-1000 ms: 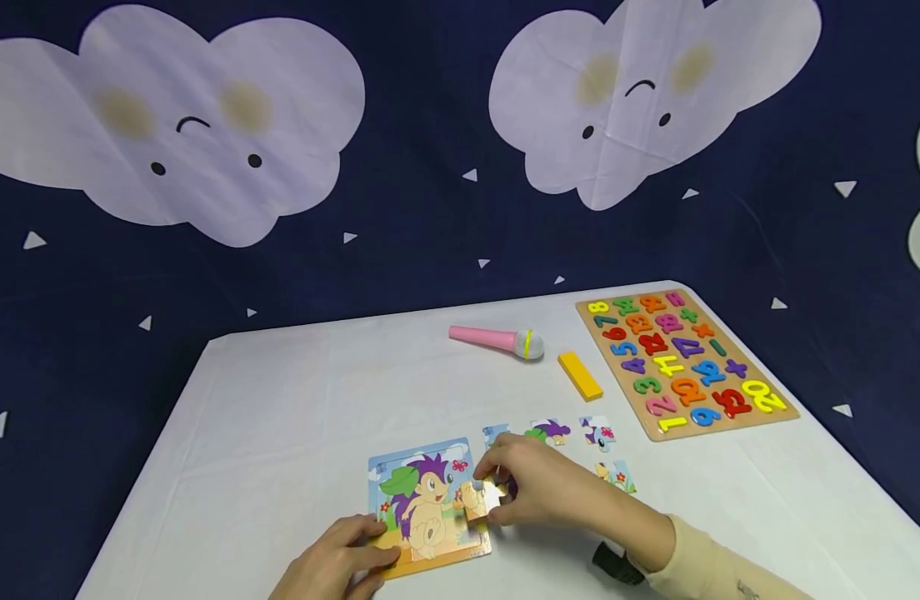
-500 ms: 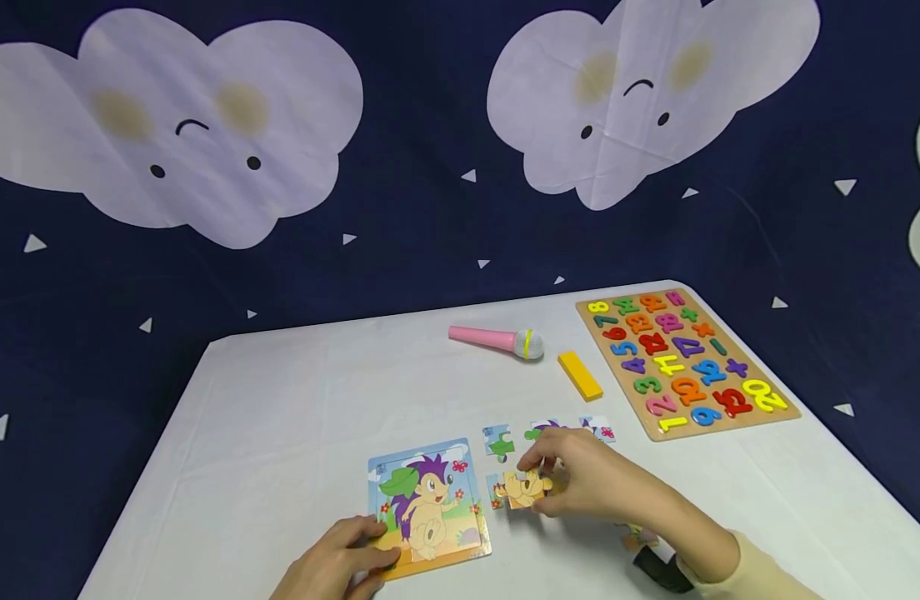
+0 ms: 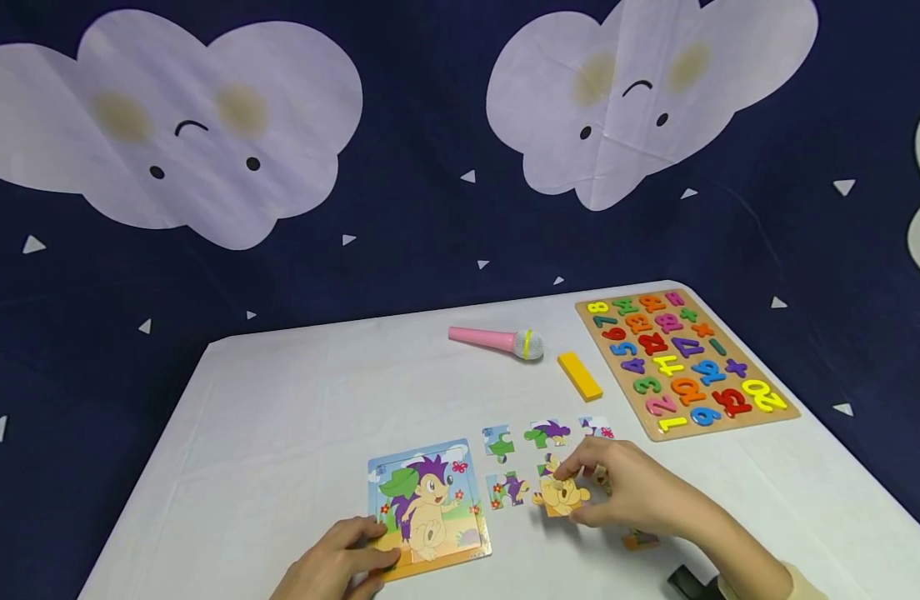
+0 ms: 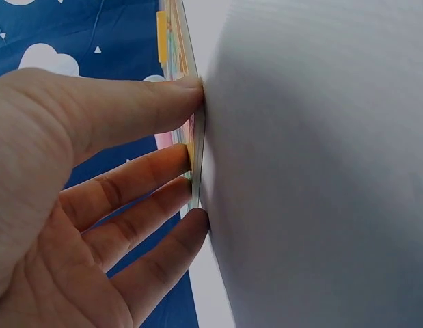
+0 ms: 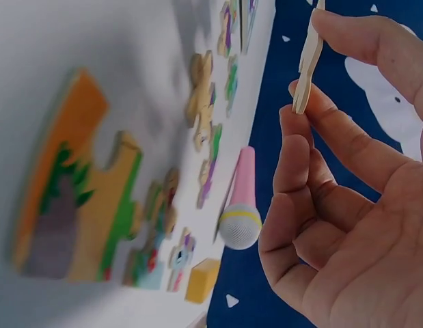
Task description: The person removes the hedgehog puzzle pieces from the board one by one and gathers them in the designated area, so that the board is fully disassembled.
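Note:
My left hand [image 3: 332, 554] rests at the lower left corner of a square hedgehog jigsaw board [image 3: 439, 566], its straight fingers and thumb touching the edge. The left wrist view shows the board edge-on [image 4: 199, 147]. To the right, my right hand [image 3: 627, 490] pinches a tan jigsaw piece [image 3: 563, 497] between thumb and fingertips, held above the white table. That piece appears thin and edge-on [image 5: 309, 65] in the right wrist view. Loose pieces lie around it: a leaf piece [image 3: 498, 442], a purple-haired piece [image 3: 550, 433] and a flower piece [image 3: 507, 490]. Others are partly hidden by the right hand.
Behind the pieces lie a pink toy microphone [image 3: 497, 342] and a yellow block [image 3: 580, 377]. A wooden number board [image 3: 775, 413] occupies the right back of the table. An orange-edged piece [image 5: 81, 184] looms close in the right wrist view. A dark cloud-print cloth [image 3: 422, 167] hangs behind.
My right hand has carried the tan piece rightward, from beside the jigsaw board to over the loose pieces, uncovering the leaf and flower pieces. The left hand and board have stayed in place.

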`<state>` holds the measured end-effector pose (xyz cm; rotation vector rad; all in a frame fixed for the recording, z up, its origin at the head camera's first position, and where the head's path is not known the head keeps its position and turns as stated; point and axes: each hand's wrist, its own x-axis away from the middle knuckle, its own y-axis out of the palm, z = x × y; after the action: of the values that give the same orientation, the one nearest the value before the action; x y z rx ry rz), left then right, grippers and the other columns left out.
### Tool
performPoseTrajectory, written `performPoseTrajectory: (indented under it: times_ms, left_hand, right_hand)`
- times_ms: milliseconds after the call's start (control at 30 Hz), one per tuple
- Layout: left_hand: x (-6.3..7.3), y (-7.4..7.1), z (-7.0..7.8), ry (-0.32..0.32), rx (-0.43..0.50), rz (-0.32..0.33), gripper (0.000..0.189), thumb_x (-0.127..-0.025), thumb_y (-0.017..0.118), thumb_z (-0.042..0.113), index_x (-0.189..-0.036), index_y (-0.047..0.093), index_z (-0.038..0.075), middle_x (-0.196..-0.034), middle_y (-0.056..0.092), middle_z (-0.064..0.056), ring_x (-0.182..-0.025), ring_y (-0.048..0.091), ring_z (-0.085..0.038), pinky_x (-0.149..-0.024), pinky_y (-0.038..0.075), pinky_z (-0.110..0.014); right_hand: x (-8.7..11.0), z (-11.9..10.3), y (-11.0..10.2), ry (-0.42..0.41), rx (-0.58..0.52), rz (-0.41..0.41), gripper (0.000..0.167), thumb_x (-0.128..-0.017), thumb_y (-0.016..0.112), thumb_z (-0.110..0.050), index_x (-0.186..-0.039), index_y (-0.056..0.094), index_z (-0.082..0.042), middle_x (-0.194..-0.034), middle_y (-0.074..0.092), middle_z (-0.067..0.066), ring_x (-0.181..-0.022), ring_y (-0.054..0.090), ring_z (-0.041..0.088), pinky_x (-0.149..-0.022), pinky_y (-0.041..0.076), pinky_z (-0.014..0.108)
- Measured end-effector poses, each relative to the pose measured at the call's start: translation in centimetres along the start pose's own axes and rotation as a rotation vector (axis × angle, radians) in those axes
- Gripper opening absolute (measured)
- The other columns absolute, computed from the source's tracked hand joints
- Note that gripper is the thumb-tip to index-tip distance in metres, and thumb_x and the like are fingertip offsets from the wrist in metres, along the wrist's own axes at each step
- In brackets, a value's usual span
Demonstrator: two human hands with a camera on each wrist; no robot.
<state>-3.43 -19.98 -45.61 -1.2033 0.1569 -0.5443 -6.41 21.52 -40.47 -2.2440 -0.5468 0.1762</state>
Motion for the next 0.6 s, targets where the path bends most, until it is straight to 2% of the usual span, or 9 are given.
performPoseTrajectory:
  times_ms: [300, 600]
  left_hand:
    - [0.0, 0.0, -0.2, 0.010, 0.005, 0.012, 0.028, -0.092, 0.084, 0.032, -0.120, 0.084, 0.030, -0.128, 0.067, 0.006, -0.118, 0.061, -0.023, -0.099, 0.064, -0.042]
    - [0.2, 0.2, -0.1, -0.018, 0.020, 0.024, 0.028, -0.091, 0.085, 0.033, -0.120, 0.084, 0.032, -0.130, 0.067, 0.007, -0.117, 0.062, -0.022, -0.100, 0.063, -0.045]
  right_hand:
    - [0.7, 1.3, 0.5, 0.076, -0.025, -0.036, 0.037, -0.077, 0.097, -0.032, -0.108, 0.077, -0.024, -0.104, 0.072, -0.014, -0.092, 0.059, 0.001, -0.082, 0.056, 0.023]
    - [1.0, 2.1, 1.3, 0.062, -0.030, -0.077, 0.038, -0.076, 0.098, -0.032, -0.106, 0.076, -0.023, -0.100, 0.069, -0.014, -0.091, 0.055, 0.000, -0.081, 0.053, 0.023]
